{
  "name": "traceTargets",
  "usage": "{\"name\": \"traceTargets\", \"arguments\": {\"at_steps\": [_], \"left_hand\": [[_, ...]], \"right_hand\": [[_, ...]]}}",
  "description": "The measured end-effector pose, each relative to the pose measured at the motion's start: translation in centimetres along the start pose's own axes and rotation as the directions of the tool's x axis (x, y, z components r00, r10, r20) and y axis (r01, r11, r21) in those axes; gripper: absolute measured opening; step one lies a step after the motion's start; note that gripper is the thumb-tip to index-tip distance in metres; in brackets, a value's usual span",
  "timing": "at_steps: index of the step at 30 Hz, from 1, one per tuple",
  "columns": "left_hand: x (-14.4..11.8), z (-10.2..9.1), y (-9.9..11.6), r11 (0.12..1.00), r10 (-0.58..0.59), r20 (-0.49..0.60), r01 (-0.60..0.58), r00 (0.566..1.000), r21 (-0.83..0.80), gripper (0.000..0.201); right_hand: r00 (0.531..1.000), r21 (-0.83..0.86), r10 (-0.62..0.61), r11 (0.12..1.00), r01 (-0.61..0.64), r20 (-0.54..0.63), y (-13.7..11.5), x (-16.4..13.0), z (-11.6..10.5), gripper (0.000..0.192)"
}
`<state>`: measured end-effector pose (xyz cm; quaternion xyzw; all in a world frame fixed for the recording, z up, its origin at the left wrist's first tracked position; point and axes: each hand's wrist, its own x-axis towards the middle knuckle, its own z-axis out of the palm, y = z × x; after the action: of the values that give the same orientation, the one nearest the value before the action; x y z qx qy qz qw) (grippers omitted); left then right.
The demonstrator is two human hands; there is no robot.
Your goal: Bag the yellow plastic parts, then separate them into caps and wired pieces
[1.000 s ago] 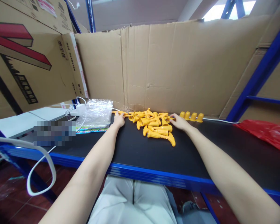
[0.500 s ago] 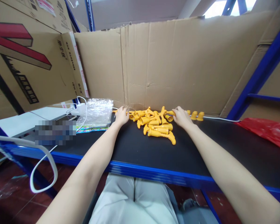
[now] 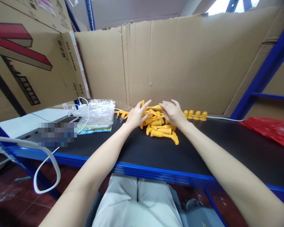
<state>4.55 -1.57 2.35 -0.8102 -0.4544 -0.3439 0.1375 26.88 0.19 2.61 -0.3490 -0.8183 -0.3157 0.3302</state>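
Both hands were over one heap of yellow plastic parts [image 3: 159, 127] on the black table top [image 3: 156, 157]. The left hand [image 3: 136, 115] had its fingers spread and loose, its fingertips resting against the left flank of the heap; it clasped nothing that could be made out. The right hand [image 3: 172, 113] lay cupped over the top and right side of the heap, fingers curved and parted, touching the uppermost pieces. Whether any single piece was pinched beneath it could not be told, since the palm hid that part. Between the two hands one long yellow piece [image 3: 155, 107] lay across the top of the heap, level with the fingertips of both.

The heap sat towards the back of the table top, just before the cardboard wall [image 3: 180, 63]. Nearest the person lay a long piece with a hooked end [image 3: 165, 135]. Left of the heap, a few stray yellow parts [image 3: 121, 114] with small metal springs lay apart. To the right, four small yellow caps [image 3: 195, 115] stood in a row against the cardboard, with a white cable [image 3: 222, 119] behind them.

Further left lay a stack of clear plastic bags [image 3: 99, 115] and a white charger [image 3: 81, 110]. A red bag [image 3: 269, 132] lay at the far right.
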Motion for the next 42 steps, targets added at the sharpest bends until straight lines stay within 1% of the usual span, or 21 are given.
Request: {"name": "traceTargets", "arguments": {"at_steps": [3,6,10,14,16,21,25,30,35,39,42], "left_hand": [[0.0,0.1,-0.1,0.992,-0.121,0.007,0.121,0.993,0.041,0.044],[0.1,0.0,-0.3,0.982,-0.173,0.007,0.172,0.985,0.079,0.037],[0.1,0.0,-0.3,0.984,-0.161,0.027,0.158,0.987,0.082,0.036],[0.1,0.1,0.0,0.987,-0.146,0.045,0.143,0.988,0.072,0.036],[0.2,0.1,0.2,0.985,-0.159,0.062,0.154,0.985,0.077,0.036],[0.2,-0.1,0.6,0.973,-0.216,0.095,0.207,0.972,0.1,0.037],[0.2,-0.1,0.6,0.963,-0.25,0.101,0.236,0.963,0.127,0.039],[0.1,0.1,-0.1,0.965,-0.244,0.107,0.23,0.964,0.127,0.04],[0.1,0.2,-0.6,0.96,-0.261,0.116,0.246,0.958,0.132,0.042],[0.1,0.3,-0.5,0.957,-0.274,0.122,0.257,0.954,0.135,0.043],[0.1,0.4,-0.4,0.959,-0.27,0.122,0.255,0.955,0.127,0.043]], "right_hand": [[0.999,0.002,-0.052,0.999,0.052,-0.005,-1.2,0.4,0.2,0.034],[0.997,-0.022,-0.069,0.997,0.07,0.015,-1.7,0.5,0.4,0.032],[0.998,-0.055,-0.036,0.998,0.039,0.056,-1.9,0.4,0.5,0.034],[0.996,-0.076,-0.032,0.996,0.039,0.086,-1.8,0.6,0.3,0.024],[0.996,-0.09,-0.032,0.995,0.04,0.084,-1.8,0.7,0.1,0.02],[0.998,-0.099,-0.003,0.995,0.009,0.063,-1.7,1.0,-0.2,0.023],[0.998,-0.124,0.021,0.992,-0.014,0.057,-1.3,0.8,-0.2,0.024],[0.996,-0.092,-0.031,0.995,0.039,0.09,-1.0,0.4,0.2,0.021],[0.99,-0.073,-0.069,0.994,0.079,0.12,-1.5,0.4,0.2,0.028],[0.987,-0.079,-0.078,0.993,0.09,0.143,-1.8,0.6,0.0,0.021],[0.989,-0.092,-0.073,0.992,0.085,0.127,-1.8,0.7,0.1,0.019]]}}
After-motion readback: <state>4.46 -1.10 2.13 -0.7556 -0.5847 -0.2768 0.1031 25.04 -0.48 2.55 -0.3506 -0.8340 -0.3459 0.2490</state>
